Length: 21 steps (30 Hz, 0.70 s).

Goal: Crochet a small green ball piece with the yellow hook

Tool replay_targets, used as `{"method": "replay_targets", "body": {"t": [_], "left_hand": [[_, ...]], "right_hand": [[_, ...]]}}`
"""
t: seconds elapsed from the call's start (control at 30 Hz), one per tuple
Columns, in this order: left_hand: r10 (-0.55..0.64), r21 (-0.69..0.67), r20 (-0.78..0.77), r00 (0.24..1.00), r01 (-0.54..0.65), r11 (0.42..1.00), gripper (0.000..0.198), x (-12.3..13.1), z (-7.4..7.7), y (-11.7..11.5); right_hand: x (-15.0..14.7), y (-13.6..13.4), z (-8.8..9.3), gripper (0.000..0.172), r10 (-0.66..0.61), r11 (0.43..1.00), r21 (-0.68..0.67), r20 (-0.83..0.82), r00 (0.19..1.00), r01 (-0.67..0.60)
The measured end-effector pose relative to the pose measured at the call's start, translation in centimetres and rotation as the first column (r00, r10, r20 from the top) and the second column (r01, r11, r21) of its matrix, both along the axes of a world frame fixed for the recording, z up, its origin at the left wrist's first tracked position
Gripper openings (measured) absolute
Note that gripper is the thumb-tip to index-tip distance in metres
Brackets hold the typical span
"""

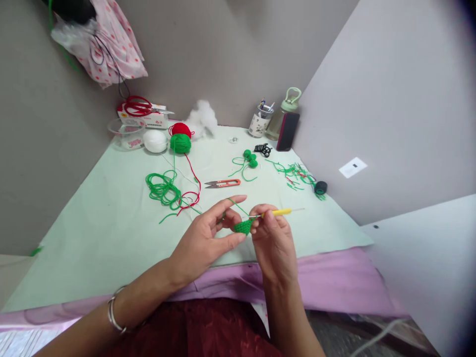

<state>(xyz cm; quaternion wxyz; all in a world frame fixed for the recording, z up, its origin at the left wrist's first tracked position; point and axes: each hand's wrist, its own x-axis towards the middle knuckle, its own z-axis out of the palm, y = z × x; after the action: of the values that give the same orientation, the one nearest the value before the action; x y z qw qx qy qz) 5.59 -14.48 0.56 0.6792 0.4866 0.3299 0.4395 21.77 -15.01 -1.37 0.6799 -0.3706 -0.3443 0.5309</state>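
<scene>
My left hand (208, 235) pinches a small green crochet piece (243, 227) between thumb and fingers, with green yarn running up over its raised index finger. A crochet hook (277, 212) with a yellow handle is gripped in my right hand (273, 233), its metal tip pointing left at the top edge of the piece. The right fingertips touch the piece's right side. Just beyond my hands lie orange thread snips (223, 184). A loose coil of green yarn (161, 189) rests to the left, with red yarn (189, 198) beside it.
Farther back stand a green yarn ball (180, 144), a red one (181, 130), a white one (155, 142), a clear tub (126, 134) and white stuffing (203, 119). Small green balls (250, 157), yarn scraps (295, 173), a pen cup (260, 123), a bottle (278, 119) and a phone (288, 132) lie right.
</scene>
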Motion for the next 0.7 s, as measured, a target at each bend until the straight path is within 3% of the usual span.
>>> {"method": "replay_targets", "body": {"t": [0.47,0.7], "left_hand": [[0.07,0.014,0.013,0.997,-0.07,0.997,0.04,-0.1,0.0,-0.2],[0.096,0.071,-0.028,0.995,-0.094,0.993,0.037,-0.1,0.1,-0.1]], "right_hand": [[0.1,-0.8,0.7,0.021,-0.091,0.978,0.204,0.186,0.978,0.052],[0.5,-1.9,0.8,0.021,-0.228,0.915,0.4,0.407,0.884,0.053]]}}
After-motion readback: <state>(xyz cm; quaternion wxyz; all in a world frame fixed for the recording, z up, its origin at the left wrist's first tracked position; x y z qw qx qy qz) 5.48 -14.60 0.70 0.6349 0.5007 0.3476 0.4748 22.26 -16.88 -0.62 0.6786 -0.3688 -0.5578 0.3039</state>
